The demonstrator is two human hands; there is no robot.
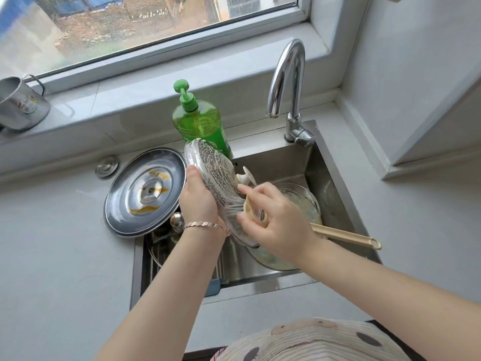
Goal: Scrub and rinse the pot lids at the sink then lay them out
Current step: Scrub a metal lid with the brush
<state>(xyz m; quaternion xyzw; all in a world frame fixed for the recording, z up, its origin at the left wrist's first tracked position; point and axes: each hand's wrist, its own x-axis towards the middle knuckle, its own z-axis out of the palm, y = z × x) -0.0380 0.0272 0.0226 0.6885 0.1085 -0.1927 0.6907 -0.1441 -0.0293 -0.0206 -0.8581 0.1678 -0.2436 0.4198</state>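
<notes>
Lid (213, 173) over sink (281, 162), foamy pan (309, 201) inside

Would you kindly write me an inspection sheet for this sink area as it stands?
Surface: grey counter around a steel sink.
Job's things: soapy lid held tilted over the sink; stained lid lying on the counter, overhanging the sink's left edge.
Clutter: green soap bottle behind the sink; long-handled pan in the basin; metal mug on the sill.
Grips: left hand holds the soapy lid's rim; right hand presses a sponge against it.
Cables: nothing seen.
Surroundings: tap, no water seen running; window above.
</notes>
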